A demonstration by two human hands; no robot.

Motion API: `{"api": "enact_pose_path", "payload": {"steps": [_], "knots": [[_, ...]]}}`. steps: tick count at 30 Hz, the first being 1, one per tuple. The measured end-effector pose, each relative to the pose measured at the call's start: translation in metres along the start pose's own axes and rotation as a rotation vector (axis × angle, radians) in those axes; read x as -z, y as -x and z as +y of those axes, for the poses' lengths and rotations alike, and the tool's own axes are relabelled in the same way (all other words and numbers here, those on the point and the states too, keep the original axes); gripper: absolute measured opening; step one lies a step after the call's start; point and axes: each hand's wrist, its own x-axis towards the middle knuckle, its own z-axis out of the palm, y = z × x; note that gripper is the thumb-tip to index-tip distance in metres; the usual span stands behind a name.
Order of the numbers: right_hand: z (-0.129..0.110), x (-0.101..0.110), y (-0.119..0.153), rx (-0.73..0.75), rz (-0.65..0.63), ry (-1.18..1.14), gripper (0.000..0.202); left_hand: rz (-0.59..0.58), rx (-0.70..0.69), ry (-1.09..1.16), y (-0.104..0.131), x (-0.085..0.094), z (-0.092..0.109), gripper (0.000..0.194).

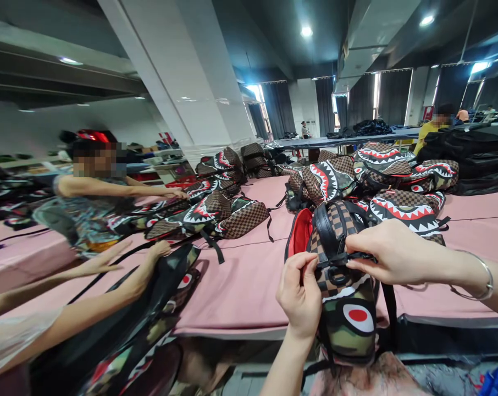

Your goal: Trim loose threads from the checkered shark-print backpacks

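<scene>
A backpack (348, 322) with a brown check, camouflage and a red-and-white eye stands upright at the table's front edge, close to me. Its red-lined opening (302, 231) gapes at the left. Across its upper part runs a thin black strap (329, 262), above a black ring-shaped fitting. My left hand (300, 291) is closed, pinching the strap's left end between thumb and fingers. From the right, my right hand (385, 250), with a bangle at its wrist, pinches the strap's other end. Both fingertips hide parts of the strap.
More shark-mouth backpacks (405, 212) lie across the pink-covered table (241, 291). At left, a co-worker's hands (150, 264) rest on a black backpack (150, 308); another person (96, 187) reaches over bags opposite. Black bags (471, 157) are piled at the right, and a white pillar (191, 71) rises behind.
</scene>
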Motion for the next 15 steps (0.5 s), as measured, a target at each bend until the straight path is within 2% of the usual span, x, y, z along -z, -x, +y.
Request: {"api": "enact_pose_path", "payload": {"steps": [6,11,13,15], "knots": [[-0.002,0.001,-0.003,0.007,-0.022,0.010,0.015,-0.004,-0.007,0.025,0.001,-0.002,0.002,0.011],[0.004,-0.004,0.001,0.080,0.059,-0.024,0.016,-0.001,0.025,0.042,0.002,-0.002,0.002,0.010],[0.007,-0.011,0.006,0.091,0.126,-0.088,0.015,0.063,0.068,0.065,0.002,-0.004,0.002,0.008],[0.008,-0.024,0.013,0.035,0.248,-0.220,0.013,0.170,0.126,0.116,0.001,-0.009,0.002,0.005]]}}
